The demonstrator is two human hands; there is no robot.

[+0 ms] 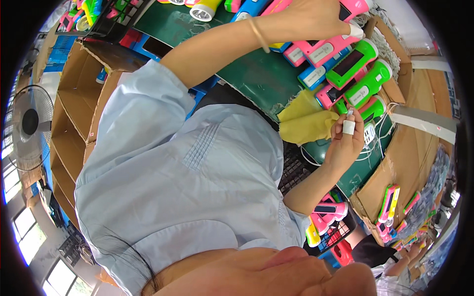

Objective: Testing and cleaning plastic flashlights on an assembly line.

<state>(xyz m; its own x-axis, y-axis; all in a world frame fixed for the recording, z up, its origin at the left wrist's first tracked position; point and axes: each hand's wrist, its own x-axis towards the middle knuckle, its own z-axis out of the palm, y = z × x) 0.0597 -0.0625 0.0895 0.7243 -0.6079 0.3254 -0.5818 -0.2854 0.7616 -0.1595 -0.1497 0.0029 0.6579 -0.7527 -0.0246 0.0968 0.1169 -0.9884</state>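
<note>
Entry: two hands at work among coloured plastic flashlights on a green counter.

We list, left to right: a standing fan and open cardboard boxes, both well away from either hand; our pale blue sleeve, leading up the arm with a thin bracelet to one hand, fingers closed over a pink flashlight at the counter's far edge. Just below those fingers lie green flashlights in a row. Beside them a yellow cloth touches the other hand, whose fingers pinch a small white roll. Right of it, cardboard.
</note>
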